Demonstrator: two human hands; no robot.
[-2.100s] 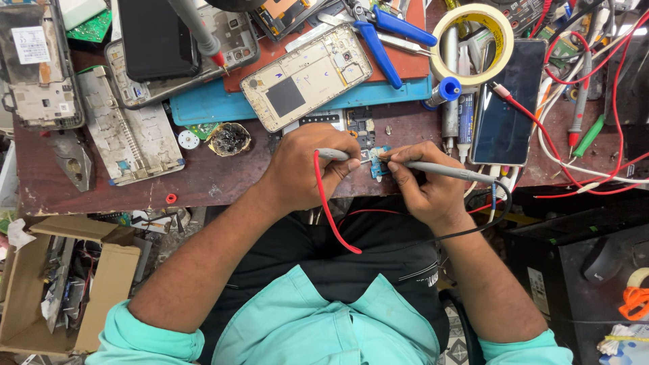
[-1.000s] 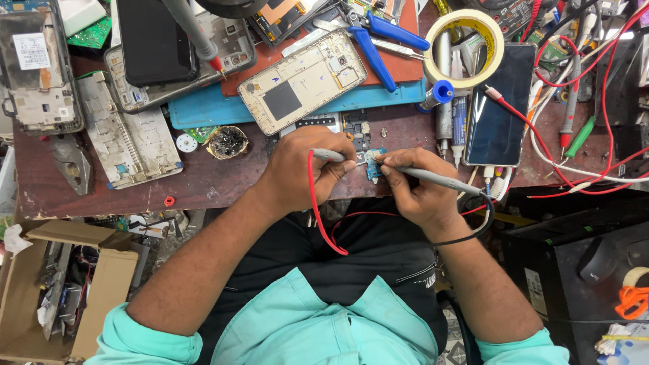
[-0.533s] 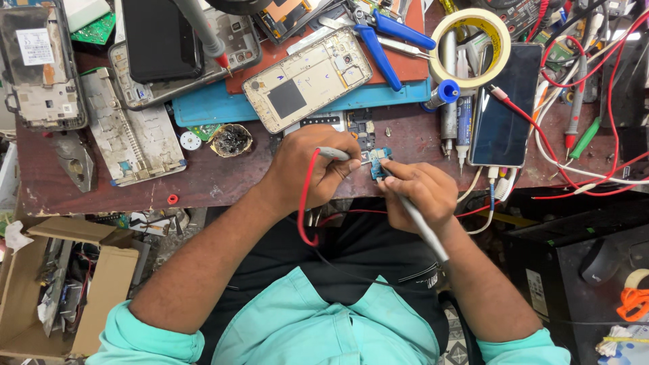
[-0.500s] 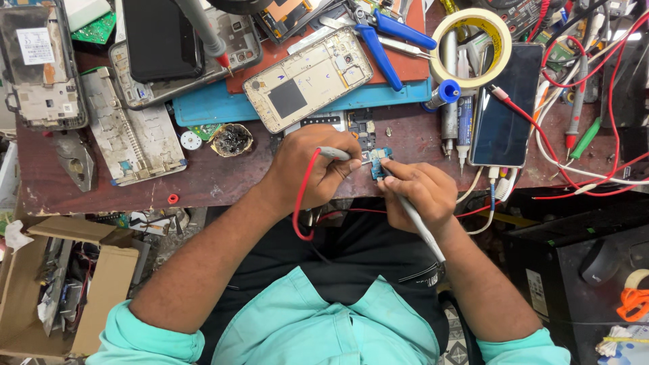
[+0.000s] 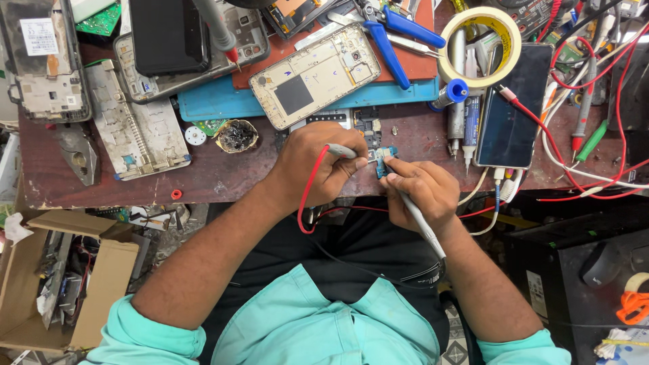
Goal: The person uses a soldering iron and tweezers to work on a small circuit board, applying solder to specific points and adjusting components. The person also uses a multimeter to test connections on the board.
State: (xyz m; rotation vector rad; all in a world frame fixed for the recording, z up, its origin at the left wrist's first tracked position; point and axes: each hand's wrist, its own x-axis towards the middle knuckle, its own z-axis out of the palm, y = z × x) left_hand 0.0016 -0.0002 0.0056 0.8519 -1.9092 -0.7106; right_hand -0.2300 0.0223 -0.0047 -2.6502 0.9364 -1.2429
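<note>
Left hand point(image 5: 318, 162) is closed around a grey probe point(image 5: 343, 151) with a red lead point(image 5: 305, 196), its tip on the small blue circuit board point(image 5: 385, 159). Right hand point(image 5: 419, 192) grips a second grey probe point(image 5: 422, 226) pen-fashion, its tip on the same board, which lies flat near the front edge of the workbench point(image 5: 115, 192), between both hands. Beyond it lie an opened phone frame point(image 5: 314, 66), blue-handled pliers point(image 5: 395, 30) and a tape roll point(image 5: 478, 46).
</note>
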